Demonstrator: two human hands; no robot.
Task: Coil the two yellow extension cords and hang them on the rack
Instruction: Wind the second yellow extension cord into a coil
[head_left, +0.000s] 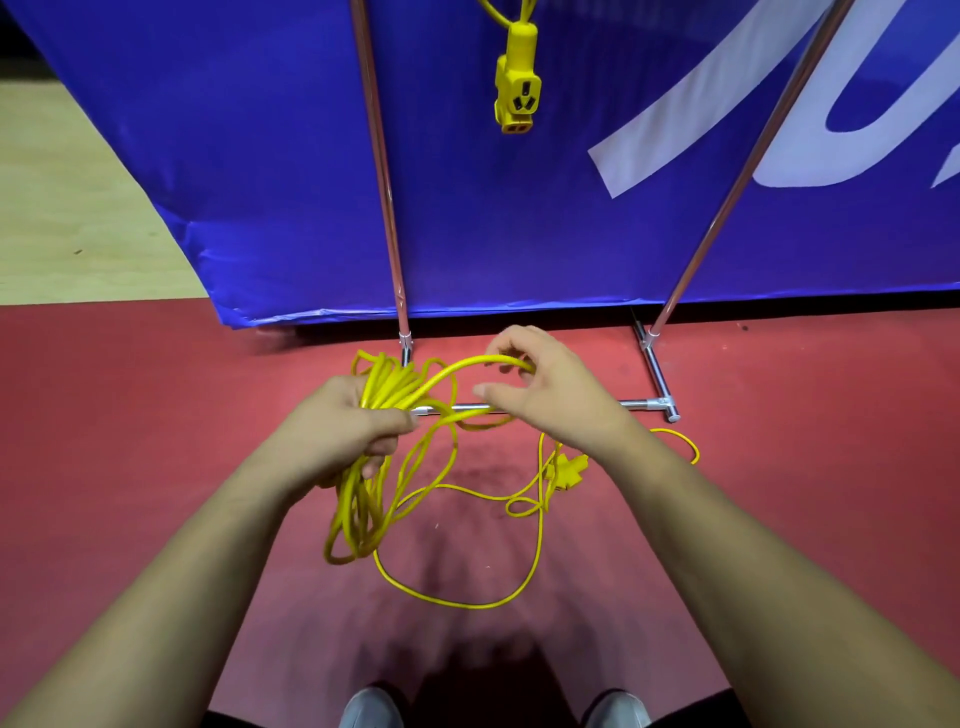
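My left hand (347, 427) grips a bundle of several loops of yellow extension cord (363, 499), which hang down below my fist. My right hand (540, 387) pinches one strand of the same cord, arched between both hands. The loose rest of the cord (467, 603) trails over the red floor to its yellow plug end (563, 467) under my right wrist. A second yellow cord's socket head (517, 85) hangs from above, between the two uprights of the metal rack (387, 182).
The rack's base bar (636, 404) lies on the red floor just behind my hands, with its right foot (657, 374) running back. A blue banner (519, 234) stands behind the rack. My two shoes (371, 709) show at the bottom edge. Pale wood floor at far left.
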